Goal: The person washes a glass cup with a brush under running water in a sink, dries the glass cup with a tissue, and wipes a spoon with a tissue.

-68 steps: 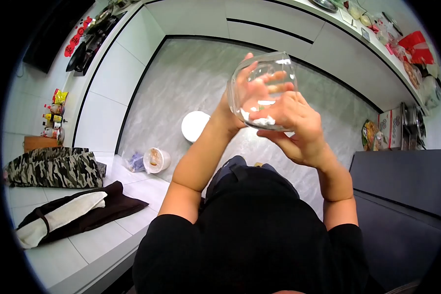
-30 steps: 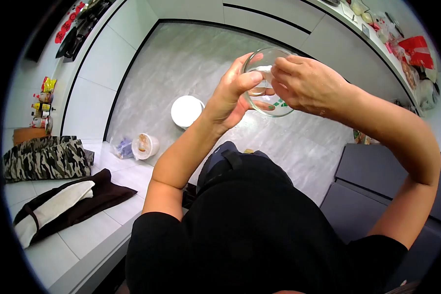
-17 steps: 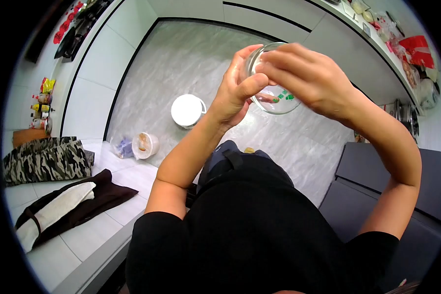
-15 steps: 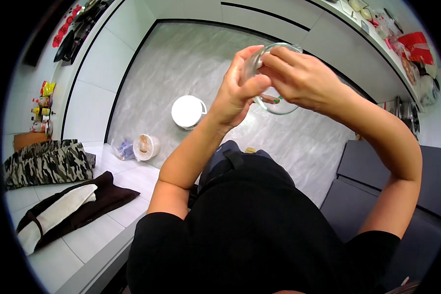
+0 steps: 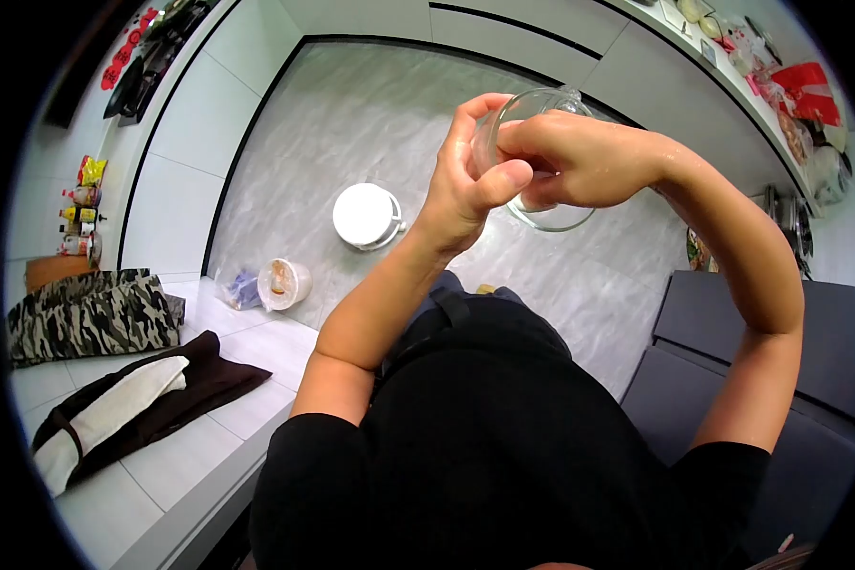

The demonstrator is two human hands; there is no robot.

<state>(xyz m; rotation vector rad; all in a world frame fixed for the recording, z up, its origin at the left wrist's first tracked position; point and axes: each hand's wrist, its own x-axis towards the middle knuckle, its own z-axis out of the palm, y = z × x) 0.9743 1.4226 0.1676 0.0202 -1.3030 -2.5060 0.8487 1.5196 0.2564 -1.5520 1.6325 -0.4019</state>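
Up near the far cabinets, a clear glass vessel (image 5: 553,226) with a round rim and a small lip is held tilted in the air. My left hand (image 5: 461,180) is closed round its left side, thumb toward me and fingers behind the glass. My right hand (image 5: 589,161) reaches into the mouth of the vessel with its fingers curled; the fingertips are partly hidden, and whether they hold anything I cannot make out. Water drops seem to sit on my right wrist.
Below on the grey floor stands a white lidded bucket (image 5: 363,217). A white tub (image 5: 283,285) and a plastic bag (image 5: 241,288) are at the left. Dark cloth with a white towel (image 5: 128,404) lies on the left counter. Red packaging (image 5: 807,93) sits on the right counter.
My right hand has turned, its wrist rising and bending over the glass. The vessel has shifted slightly down and right, still in my left hand. A green spot seen by the glass is out of sight now.
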